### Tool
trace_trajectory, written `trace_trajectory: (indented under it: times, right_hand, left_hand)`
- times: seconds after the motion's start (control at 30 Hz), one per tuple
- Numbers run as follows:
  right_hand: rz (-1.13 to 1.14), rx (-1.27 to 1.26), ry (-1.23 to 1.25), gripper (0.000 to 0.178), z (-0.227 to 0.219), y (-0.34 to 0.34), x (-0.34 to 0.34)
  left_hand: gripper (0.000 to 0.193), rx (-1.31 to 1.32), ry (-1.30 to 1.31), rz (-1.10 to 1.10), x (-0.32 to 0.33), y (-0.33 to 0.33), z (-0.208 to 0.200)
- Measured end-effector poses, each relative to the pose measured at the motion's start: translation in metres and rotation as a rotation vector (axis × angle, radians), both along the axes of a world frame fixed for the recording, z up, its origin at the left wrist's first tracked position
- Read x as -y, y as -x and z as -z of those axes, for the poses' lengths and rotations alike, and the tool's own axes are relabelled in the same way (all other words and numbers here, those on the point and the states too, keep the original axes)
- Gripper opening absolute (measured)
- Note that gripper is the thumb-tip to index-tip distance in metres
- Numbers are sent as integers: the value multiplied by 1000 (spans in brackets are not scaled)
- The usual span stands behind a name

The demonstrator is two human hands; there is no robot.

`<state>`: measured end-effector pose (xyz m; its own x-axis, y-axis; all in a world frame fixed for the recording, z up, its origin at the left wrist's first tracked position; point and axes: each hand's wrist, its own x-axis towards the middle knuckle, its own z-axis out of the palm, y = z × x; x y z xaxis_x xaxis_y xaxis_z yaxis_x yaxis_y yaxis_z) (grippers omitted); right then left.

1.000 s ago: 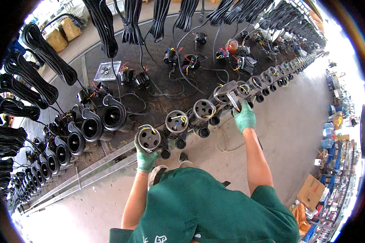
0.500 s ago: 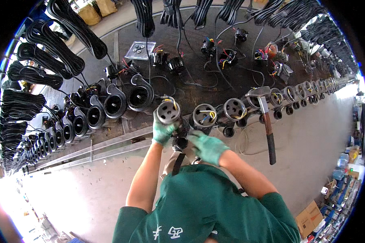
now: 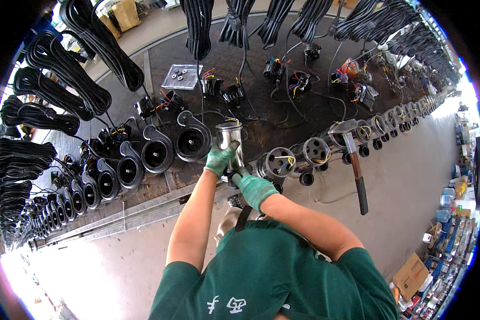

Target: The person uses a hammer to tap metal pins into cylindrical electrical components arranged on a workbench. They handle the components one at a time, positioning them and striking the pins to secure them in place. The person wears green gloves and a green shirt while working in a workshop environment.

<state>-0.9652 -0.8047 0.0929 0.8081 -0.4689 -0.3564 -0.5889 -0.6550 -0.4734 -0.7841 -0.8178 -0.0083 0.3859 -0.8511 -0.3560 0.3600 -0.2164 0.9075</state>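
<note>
Holding a shiny metal cylinder [image 3: 229, 136] up at the front edge of the desk [image 3: 274, 128], just left of a whole row of similar ones. Gripping it with the left hand [image 3: 220, 158], green glove on, fingers curled snugly round the side. Tilting it too, so showing more side than top, unlike the next cylinder [image 3: 279, 161] over. Reaching in low with the right hand [image 3: 257, 190], also in a green glove, right by the dark bottom end. Can't really tell whether pinching or just pressing with those fingers, sorry, too hidden down there. Can spot a bit of yellow wire [image 3: 231, 120] at the top end.

Off to the right, can see a hammer [image 3: 356, 165] with its head over the row and its handle sticking out above the floor [image 3: 410, 197]. Over on the left, got a line of black snail-shaped housings [image 3: 180, 143]. Farther back, can see small motors [image 3: 212, 87] with coloured wires, a clear plastic tray [image 3: 170, 80] with little rings, and bundles of black cable [image 3: 197, 32].
</note>
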Motion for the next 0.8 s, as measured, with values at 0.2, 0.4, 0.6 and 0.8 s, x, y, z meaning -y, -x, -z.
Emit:
trace_trajectory:
  times: [0.2,0.4,0.6,0.8]
  right_hand:
    - [-158,-35,1,52,-46,-1,4]
    - [20,123,-232,51,-81,-25,10]
    - [313,145,-115,55,-32,-59,52]
    - [406,194,-84,59,-5,-60,92]
  left_hand:
    - [69,-251,-79,-22,-31,7,-20]
    - [51,-955,25,89,-98,-2,77]
    - [75,-1197,-143,-8,-87,13,-49]
    - [63,-525,20,-40,-80,40,-67]
